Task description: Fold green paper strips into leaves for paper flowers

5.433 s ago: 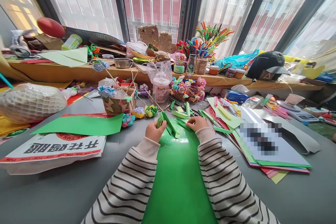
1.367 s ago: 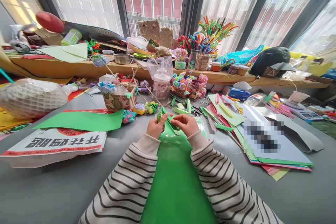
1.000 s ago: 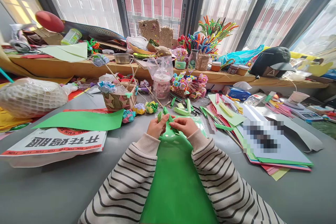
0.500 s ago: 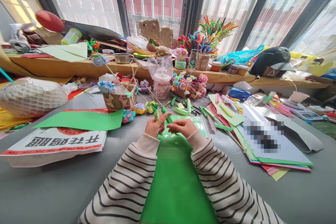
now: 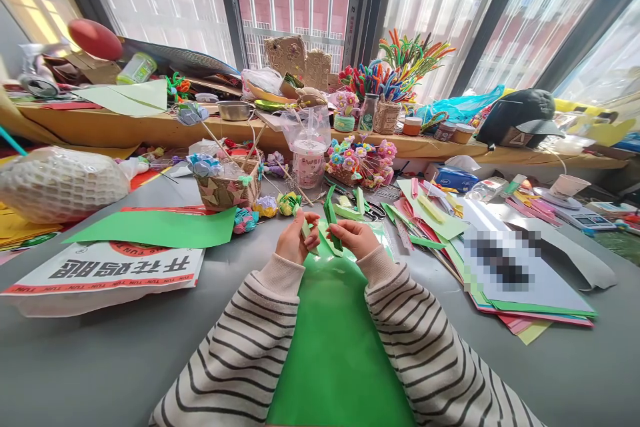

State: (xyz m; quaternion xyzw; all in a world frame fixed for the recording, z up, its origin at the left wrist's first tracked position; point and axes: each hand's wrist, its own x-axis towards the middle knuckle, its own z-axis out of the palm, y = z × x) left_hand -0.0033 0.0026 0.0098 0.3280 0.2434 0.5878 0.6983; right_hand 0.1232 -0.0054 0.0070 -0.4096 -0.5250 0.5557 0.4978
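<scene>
My left hand (image 5: 294,244) pinching a pale green strip (image 5: 305,227), my right hand (image 5: 353,237) gripping a dark green folded strip (image 5: 331,219) upright, both just above the green sheet (image 5: 336,340), basket (image 5: 227,189) far left, grey table (image 5: 100,360).

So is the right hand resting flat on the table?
No, the right hand is raised, pinching a folded green paper strip beside the left hand.

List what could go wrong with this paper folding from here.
1. The folded strip is pinched between the left hand and right hand in mid-air; thin paper could crease crooked or tear.
2. Loose green strips lie just beyond the hands and could get swept aside.
3. The sleeves rest on the green sheet, which might crumple or slide.
</scene>
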